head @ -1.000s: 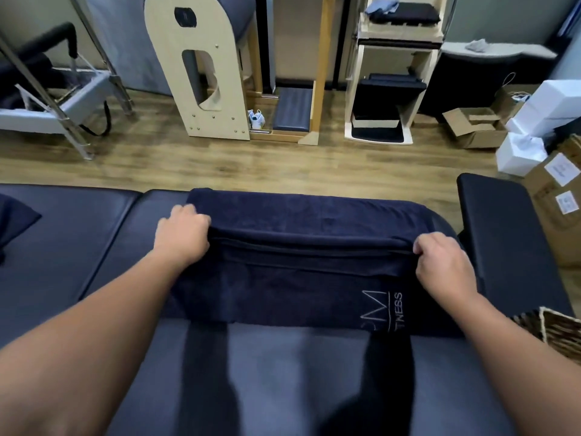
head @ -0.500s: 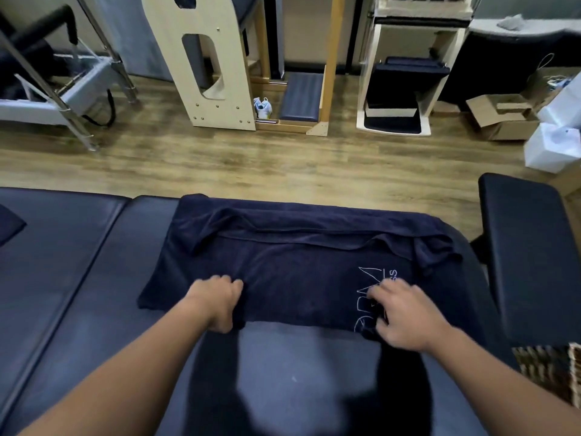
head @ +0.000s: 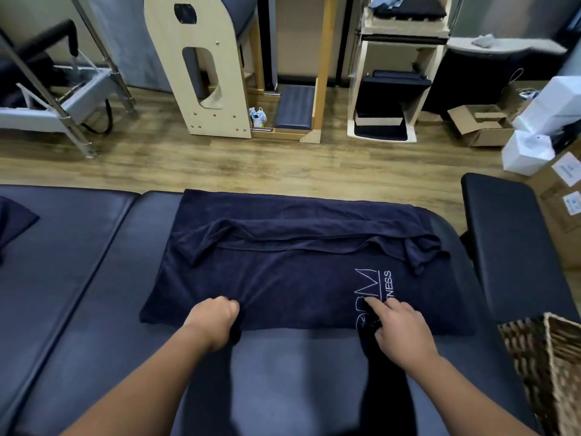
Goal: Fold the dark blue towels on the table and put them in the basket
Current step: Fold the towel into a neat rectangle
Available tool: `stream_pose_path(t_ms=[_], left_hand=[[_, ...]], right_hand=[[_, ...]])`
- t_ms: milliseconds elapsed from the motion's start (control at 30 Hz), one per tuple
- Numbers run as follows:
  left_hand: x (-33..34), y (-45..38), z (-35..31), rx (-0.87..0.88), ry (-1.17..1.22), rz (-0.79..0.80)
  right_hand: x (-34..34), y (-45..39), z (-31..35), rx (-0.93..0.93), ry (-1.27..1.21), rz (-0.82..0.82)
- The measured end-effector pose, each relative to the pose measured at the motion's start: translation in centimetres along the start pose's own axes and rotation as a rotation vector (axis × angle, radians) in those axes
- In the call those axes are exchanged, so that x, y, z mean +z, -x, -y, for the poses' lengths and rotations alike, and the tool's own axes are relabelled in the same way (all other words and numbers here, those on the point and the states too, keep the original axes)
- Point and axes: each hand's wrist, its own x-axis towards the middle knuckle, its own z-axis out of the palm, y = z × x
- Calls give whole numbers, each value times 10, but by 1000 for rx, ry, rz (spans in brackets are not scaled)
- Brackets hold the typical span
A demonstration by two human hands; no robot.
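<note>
A dark blue towel [head: 298, 272] with a white logo lies spread across the padded table [head: 94, 278], its far part folded over in a rumpled band. My left hand [head: 213, 322] grips the towel's near edge left of centre. My right hand [head: 399, 328] pinches the near edge at the logo, index finger stretched over the letters. A woven basket [head: 547, 366] stands at the table's right, partly cut off by the frame. A corner of another dark blue towel [head: 15, 221] shows at the far left.
A black padded bench [head: 509, 243] stands right of the table, behind the basket. Beyond the table is wooden floor with a wooden exercise frame [head: 207, 67], a metal-framed machine [head: 63, 96], shelving [head: 396, 89] and cardboard and white boxes [head: 534, 136] at right.
Both hands left the towel's far fold, where they held it a second ago, and came to the near edge. In the last half second they stayed there, gripping it.
</note>
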Motion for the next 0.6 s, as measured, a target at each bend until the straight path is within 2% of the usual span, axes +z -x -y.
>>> stream_pose_path(t_ms=[433, 600], left_hand=[[81, 126, -7, 53, 32, 3], [93, 152, -2, 61, 192, 93]], right_hand=[[28, 148, 29, 44, 96, 54], [13, 175, 37, 11, 51, 224]])
